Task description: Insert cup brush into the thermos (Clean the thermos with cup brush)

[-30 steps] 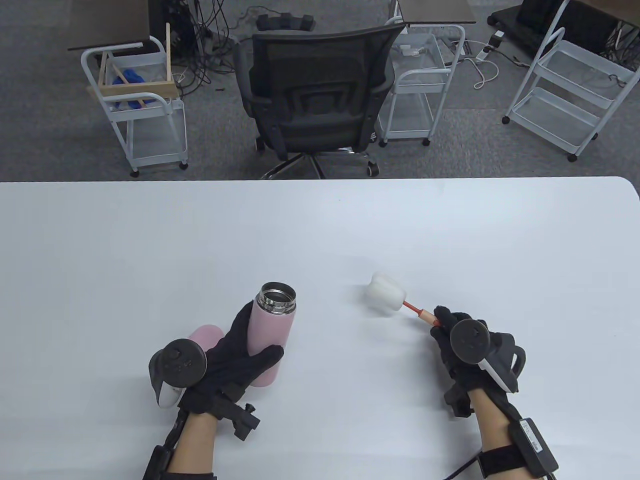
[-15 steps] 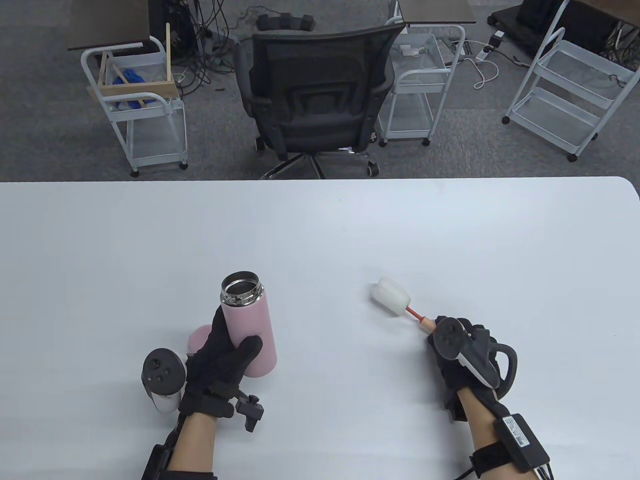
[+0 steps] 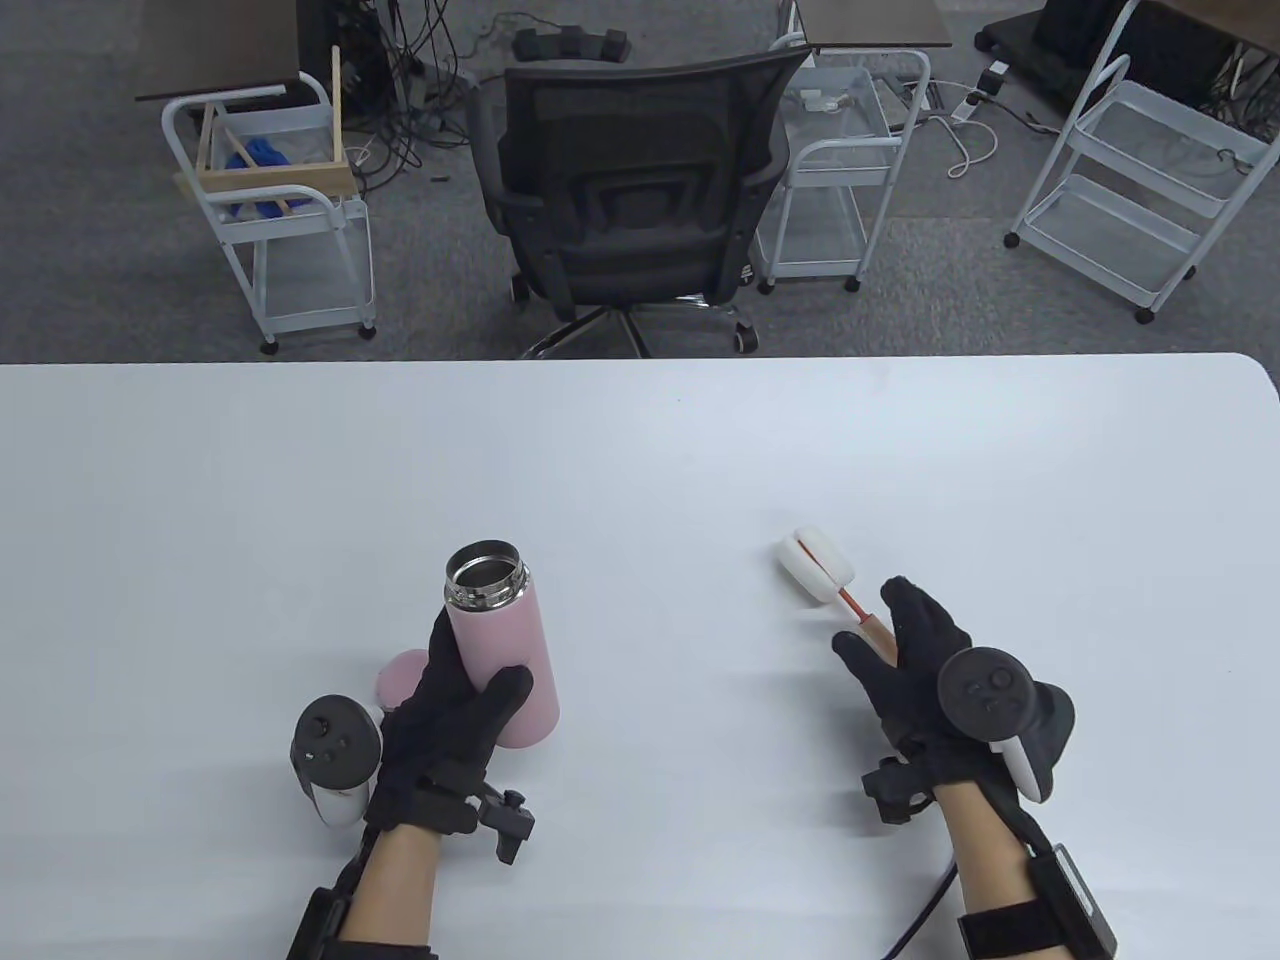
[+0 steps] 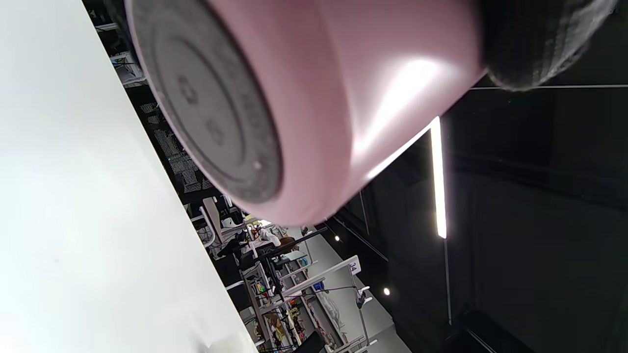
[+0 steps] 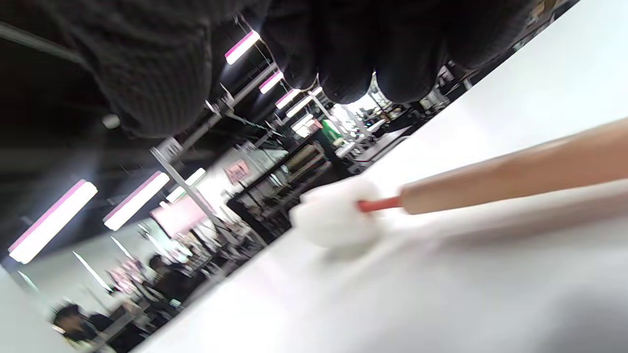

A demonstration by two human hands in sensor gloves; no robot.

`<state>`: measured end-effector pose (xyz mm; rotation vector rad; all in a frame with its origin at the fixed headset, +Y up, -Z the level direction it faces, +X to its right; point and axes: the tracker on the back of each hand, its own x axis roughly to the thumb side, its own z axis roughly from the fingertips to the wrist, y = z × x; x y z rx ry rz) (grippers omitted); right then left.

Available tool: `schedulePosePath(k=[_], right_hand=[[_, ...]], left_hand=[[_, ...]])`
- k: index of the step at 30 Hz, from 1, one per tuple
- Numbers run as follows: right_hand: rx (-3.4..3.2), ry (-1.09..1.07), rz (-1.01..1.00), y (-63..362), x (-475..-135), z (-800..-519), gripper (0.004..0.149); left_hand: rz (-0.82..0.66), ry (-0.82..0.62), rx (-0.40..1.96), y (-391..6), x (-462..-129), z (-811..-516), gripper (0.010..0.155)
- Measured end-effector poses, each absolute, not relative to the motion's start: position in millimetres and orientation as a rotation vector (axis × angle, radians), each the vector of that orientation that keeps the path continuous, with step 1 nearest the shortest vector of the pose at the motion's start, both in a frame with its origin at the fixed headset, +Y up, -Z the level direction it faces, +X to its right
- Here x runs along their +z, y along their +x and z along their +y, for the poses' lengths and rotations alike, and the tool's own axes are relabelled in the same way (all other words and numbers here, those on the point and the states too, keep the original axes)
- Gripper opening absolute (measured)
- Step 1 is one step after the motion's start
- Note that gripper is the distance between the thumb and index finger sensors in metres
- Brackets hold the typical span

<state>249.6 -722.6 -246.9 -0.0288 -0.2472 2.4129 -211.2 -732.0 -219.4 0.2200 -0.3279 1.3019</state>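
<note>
My left hand [image 3: 478, 660] grips the pink thermos [image 3: 505, 655] around its body and holds it near upright, steel mouth [image 3: 486, 574] open and facing up. In the left wrist view the thermos base [image 4: 206, 113] is lifted off the table. The cup brush has a white sponge head [image 3: 817, 566] and a wooden handle [image 3: 877, 630]. It lies low on the table, pointing up-left. My right hand [image 3: 870, 620] is over the handle with thumb and fingers spread. In the right wrist view the fingers [image 5: 392, 59] hang above the handle [image 5: 510, 169], apart from it.
The pink thermos lid [image 3: 403, 676] lies on the white table [image 3: 640, 450] just left of the thermos, partly behind my left hand. A black office chair [image 3: 625, 190] and white wire carts [image 3: 290, 210] stand beyond the table's far edge.
My left hand moved the thermos left and stood it more upright. My right hand lowered the brush, shifted right and spread its fingers off the handle.
</note>
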Motion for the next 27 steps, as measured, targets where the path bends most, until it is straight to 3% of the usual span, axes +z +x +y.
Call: schedulePosePath(k=[12, 27], right_hand=[[1.927, 0.133, -0.176, 230, -238, -716, 0.094], [1.688, 0.364, 0.165, 144, -226, -725, 0.101]], left_hand=[[-0.380, 0.104, 1.322, -184, -220, -738, 0.072], [-0.500, -0.148, 1.434, -126, -216, -748, 0.064]])
